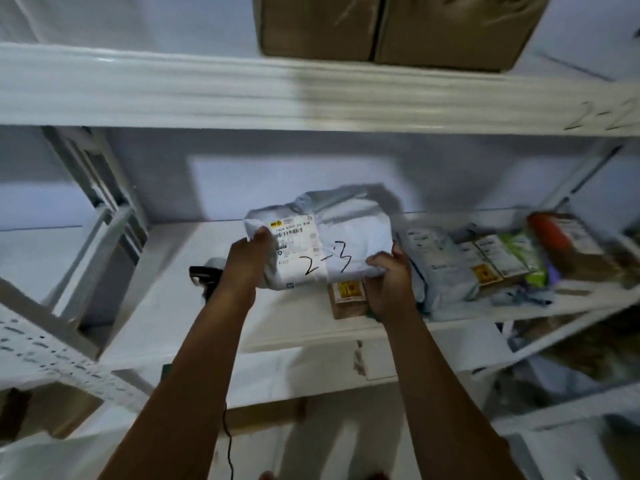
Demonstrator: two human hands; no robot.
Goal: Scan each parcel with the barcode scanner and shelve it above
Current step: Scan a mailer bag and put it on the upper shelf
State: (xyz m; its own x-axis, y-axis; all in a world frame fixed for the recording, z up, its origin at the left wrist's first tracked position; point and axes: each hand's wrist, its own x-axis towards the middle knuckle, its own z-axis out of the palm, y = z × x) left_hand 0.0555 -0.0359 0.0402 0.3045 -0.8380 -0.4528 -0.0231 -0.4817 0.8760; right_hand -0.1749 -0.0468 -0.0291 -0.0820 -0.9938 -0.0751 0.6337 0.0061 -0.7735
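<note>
A white plastic parcel point(322, 244) with a barcode label and "2-3" handwritten on it is held up in front of the middle shelf point(277, 327). My left hand point(247, 261) grips its left edge, thumb on the label. My right hand point(388, 282) grips its lower right corner. The dark barcode scanner point(202, 277) lies on the shelf just left of my left wrist, partly hidden; a black cable point(228, 441) hangs below.
A small brown box point(346, 296) with a yellow sticker sits under the parcel. Several more parcels point(485, 261) lie along the shelf's right side. Two cardboard boxes point(381, 26) stand on the upper shelf point(173, 95). A shelf upright point(100, 209) is at left.
</note>
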